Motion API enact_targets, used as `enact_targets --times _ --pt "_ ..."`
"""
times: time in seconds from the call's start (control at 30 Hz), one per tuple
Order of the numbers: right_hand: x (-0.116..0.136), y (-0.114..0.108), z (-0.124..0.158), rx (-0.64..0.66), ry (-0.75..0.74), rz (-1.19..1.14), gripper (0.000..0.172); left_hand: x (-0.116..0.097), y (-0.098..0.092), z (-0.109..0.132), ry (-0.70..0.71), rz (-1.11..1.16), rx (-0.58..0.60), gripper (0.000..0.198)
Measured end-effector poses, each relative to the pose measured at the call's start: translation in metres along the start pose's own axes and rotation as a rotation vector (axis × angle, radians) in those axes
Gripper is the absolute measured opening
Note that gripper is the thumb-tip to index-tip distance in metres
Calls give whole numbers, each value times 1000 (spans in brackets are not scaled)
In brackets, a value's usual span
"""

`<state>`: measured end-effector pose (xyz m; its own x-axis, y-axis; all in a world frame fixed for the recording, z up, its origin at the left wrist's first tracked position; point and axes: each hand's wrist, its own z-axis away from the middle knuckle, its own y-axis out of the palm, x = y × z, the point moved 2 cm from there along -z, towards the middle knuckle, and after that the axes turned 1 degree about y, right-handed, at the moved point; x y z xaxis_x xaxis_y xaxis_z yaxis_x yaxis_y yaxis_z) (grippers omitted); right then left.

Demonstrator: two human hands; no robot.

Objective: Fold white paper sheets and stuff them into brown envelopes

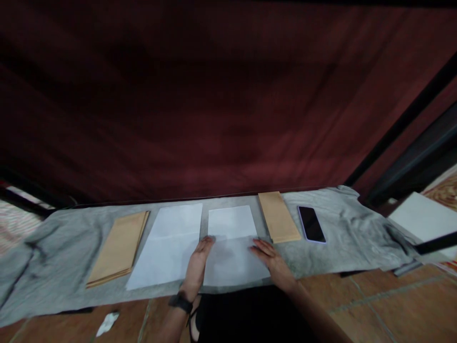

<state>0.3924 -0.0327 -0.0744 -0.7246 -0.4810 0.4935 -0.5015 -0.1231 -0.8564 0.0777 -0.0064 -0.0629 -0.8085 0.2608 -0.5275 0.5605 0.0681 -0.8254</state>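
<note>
A creased white sheet of paper [233, 262] lies in front of me on the grey cloth, its fold line running across it. My left hand [200, 259] is at the sheet's left edge near the crease, fingers together, with a dark band on the wrist. On the opposite edge, my right hand [273, 262] has its fingertips over the paper, slightly bent. Both hands appear to hold the sheet by its sides; the undersides of the fingers are hidden. Left of it lies a larger white sheet [167, 247], also creased across the middle.
Brown paper envelopes [117, 247] lie stacked at the left; another brown envelope [279, 216] lies to the right. Beside that is a phone [312, 225] with a purple edge. The grey cloth [342, 228] borders a dark red curtain [228, 143]. A white scrap [107, 324] lies on the tiled floor.
</note>
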Motion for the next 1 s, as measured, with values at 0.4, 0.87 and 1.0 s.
enact_targets --times 0.4,0.87,1.0 --pt "-4 -2 -20 82 1 95 97 -4 -14 -8 36 -156 45 61" --pt "5 12 -13 -26 55 134 90 -75 41 22 233 -229 23 51" --pt "-2 11 -4 -37 21 95 86 -76 54 28 243 -351 -1 52"
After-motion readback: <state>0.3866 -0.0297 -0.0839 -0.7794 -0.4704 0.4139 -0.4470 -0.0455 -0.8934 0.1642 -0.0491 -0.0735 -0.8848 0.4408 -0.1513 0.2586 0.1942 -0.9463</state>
